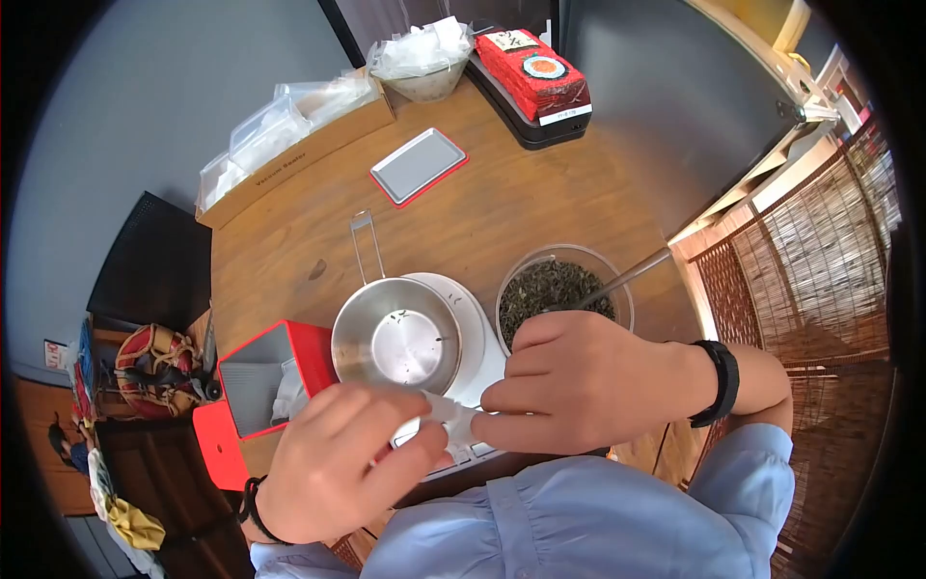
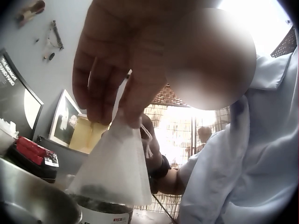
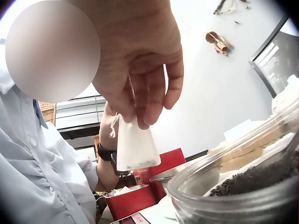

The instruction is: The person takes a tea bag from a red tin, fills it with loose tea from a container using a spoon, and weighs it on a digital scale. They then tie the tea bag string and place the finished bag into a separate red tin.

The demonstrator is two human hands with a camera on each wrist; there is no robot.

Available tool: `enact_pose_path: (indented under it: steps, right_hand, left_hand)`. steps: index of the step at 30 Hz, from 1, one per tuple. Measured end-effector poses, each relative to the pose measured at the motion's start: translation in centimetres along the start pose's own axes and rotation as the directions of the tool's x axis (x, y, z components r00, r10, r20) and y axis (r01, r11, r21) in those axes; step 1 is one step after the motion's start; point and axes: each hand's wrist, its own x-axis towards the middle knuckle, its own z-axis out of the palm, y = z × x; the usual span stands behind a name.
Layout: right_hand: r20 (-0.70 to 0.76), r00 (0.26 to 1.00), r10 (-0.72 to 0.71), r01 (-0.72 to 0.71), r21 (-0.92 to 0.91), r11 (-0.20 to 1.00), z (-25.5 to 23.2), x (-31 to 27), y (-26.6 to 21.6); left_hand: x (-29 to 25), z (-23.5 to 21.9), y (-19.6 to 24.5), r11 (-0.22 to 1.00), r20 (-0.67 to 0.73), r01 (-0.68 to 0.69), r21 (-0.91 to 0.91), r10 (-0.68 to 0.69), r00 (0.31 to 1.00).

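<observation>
Here, pinches the top of a small white pouch (image 3: 138, 151) with the left hand (image 1: 342, 463) and the right hand (image 1: 579, 386) together, the fingers of both bent, with the tips closed on the fabric. Lets the pouch hang over the near edge of the table (image 1: 482, 207), with dark bits gathered along its bottom and thin strings dangling beside it. Has just ahead, on a white device (image 1: 477, 333), a long-handled steel pan (image 1: 397, 338) with dark flecks scattered over its bottom. Has to the right a clear round jar (image 1: 628, 289) holding dark, dry leaf pieces (image 1: 545, 289), with a metal handle (image 1: 637, 275) slanting out over the rim. Has to the left, near the pan, an open red box (image 1: 313, 357) with white material inside. Farther off, has a long cardboard box (image 1: 294, 166) filled with clear plastic packaging and white contents, a bowl (image 1: 429, 87) heaped with white packets in clear plastic, a small grey tray (image 1: 420, 166) with a red edge, and a red package (image 1: 531, 77) lying on a black device (image 1: 555, 135)
</observation>
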Motion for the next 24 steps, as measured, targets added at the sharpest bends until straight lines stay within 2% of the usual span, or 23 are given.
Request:
enact_pose_path:
  steps: [2,3,5,9,11,12,14,16,18,19,20,22,24]
  right_hand:
    - [-0.022,1.000,0.005,-0.005,-0.007,1.000,-0.2,0.0,0.0]
    - [-0.045,0.999,0.015,-0.016,-0.010,1.000,-0.3,0.0,0.0]
    - [-0.069,0.998,0.007,-0.008,-0.012,1.000,-0.3,0.0,0.0]
    - [-0.142,0.990,0.006,-0.009,-0.023,1.000,-0.4,-0.3,0.0]
    - [-0.096,0.995,0.014,-0.017,-0.030,0.999,-0.8,-0.8,0.3]
    - [-0.050,0.998,0.028,-0.029,-0.035,0.999,-1.1,-1.1,0.4]
    - [-0.045,0.997,0.067,-0.068,-0.008,0.998,-1.8,-1.4,0.5]
    - [-0.040,0.994,0.102,-0.101,0.016,0.995,-3.1,-1.7,0.7]
    - [-0.015,0.947,0.322,-0.323,-0.051,0.945,-5.0,-2.7,1.2]
    - [-0.054,0.941,0.333,-0.337,-0.153,0.929,-5.5,-3.6,1.9]
    - [-0.053,0.941,0.333,-0.337,-0.154,0.929,-6.1,-4.3,2.5]
    - [0.062,0.910,0.409,-0.346,-0.429,0.835,-7.2,-5.7,3.4]
    - [0.091,0.901,0.424,-0.362,-0.381,0.851,-6.5,-7.7,4.3]
  left_hand:
    - [0.4,0.3,-0.1,0.960,0.049,0.172,-0.219,-0.166,0.985]
    - [0.7,0.5,0.0,0.961,0.044,0.173,-0.217,-0.167,0.985]
    - [1.4,1.1,0.3,0.897,0.170,0.294,-0.330,-0.250,0.953]
    - [2.5,2.2,-0.3,0.877,0.229,0.258,-0.404,-0.176,0.957]
    - [2.6,2.8,-0.6,0.860,0.243,0.274,-0.429,-0.183,0.953]
    - [2.8,3.0,-0.7,0.861,0.240,0.275,-0.427,-0.186,0.953]
    - [3.0,3.2,-0.9,0.915,0.154,0.189,-0.358,-0.142,0.978]
    - [3.2,3.2,-1.3,0.937,0.155,0.203,-0.285,-0.164,0.974]
    - [3.4,3.3,-1.5,0.953,0.156,0.209,-0.218,-0.178,0.972]
    - [3.4,3.4,-1.6,0.955,0.150,0.216,-0.202,-0.187,0.971]
    - [3.5,3.6,-1.6,0.957,0.145,0.221,-0.189,-0.196,0.970]
    - [3.7,4.0,-1.7,0.958,0.155,0.239,-0.160,-0.214,0.964]
    - [4.0,4.3,-1.8,0.959,0.168,0.254,-0.127,-0.232,0.958]
